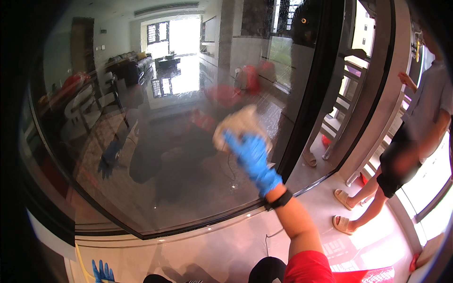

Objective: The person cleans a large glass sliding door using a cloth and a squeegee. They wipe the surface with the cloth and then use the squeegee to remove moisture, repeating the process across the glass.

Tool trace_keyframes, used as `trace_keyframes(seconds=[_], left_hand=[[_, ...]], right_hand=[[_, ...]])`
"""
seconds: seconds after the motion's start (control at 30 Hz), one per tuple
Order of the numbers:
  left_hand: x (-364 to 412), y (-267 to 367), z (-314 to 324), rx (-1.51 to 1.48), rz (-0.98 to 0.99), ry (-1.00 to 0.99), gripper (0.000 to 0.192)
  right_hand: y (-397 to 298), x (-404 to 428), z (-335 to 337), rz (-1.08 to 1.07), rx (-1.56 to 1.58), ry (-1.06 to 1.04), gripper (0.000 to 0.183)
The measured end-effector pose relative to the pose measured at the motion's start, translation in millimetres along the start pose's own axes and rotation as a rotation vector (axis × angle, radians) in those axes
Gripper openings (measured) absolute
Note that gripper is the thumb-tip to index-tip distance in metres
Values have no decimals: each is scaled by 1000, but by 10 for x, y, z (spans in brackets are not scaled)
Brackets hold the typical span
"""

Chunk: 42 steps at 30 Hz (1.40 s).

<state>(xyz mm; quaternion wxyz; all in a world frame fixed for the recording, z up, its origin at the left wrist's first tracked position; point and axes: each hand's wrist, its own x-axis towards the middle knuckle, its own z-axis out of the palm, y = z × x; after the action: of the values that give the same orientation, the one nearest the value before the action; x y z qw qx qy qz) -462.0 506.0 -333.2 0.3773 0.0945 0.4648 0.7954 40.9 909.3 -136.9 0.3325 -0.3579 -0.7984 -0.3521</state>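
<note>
My right hand, in a blue disposable glove, presses a bunched beige cloth to a large glass door panel. The cloth is slightly blurred and lies in the right half of the pane, near the dark upright frame. Streaks and wet-looking marks show on the glass, along with reflections. At the lower left edge is my left hand, also gloved in blue, with fingers extended and apart. Its palm and wrist are mostly cut off by the picture's rim. Nothing is visible in its fingers.
A person in sandals stands close by on the right. The door's black bottom rail runs above the light floor. A thin cable lies near my knee, a yellow strip at left, and a red item at lower right.
</note>
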Motion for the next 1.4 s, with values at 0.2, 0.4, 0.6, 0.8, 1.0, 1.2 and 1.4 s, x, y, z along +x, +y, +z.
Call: trace_keyframes(seconds=[0.2,0.4,0.6,0.8,1.0,1.2,1.4], left_hand=[[433,-212,-998,181,203,-330,54],[196,-16,-887,174,223,-226,54],[-35,-28,-737,109,213,-97,53],[-342,138,-387,93,205,31,47],[142,-256,-843,228,195,-236,60],[119,-160,-619,138,42,-237,57],[11,-9,-1241,216,63,-24,51]], right_hand=[[-66,-507,-46,804,1466,-488,36],[764,796,-1187,199,621,497,44],[1745,2164,-1580,260,478,813,50],[1385,2193,-991,166,666,804,46],[-656,204,455,-182,-57,-51,63],[-791,-1782,1797,226,1140,-1179,39],[31,-1378,928,816,955,299,20]])
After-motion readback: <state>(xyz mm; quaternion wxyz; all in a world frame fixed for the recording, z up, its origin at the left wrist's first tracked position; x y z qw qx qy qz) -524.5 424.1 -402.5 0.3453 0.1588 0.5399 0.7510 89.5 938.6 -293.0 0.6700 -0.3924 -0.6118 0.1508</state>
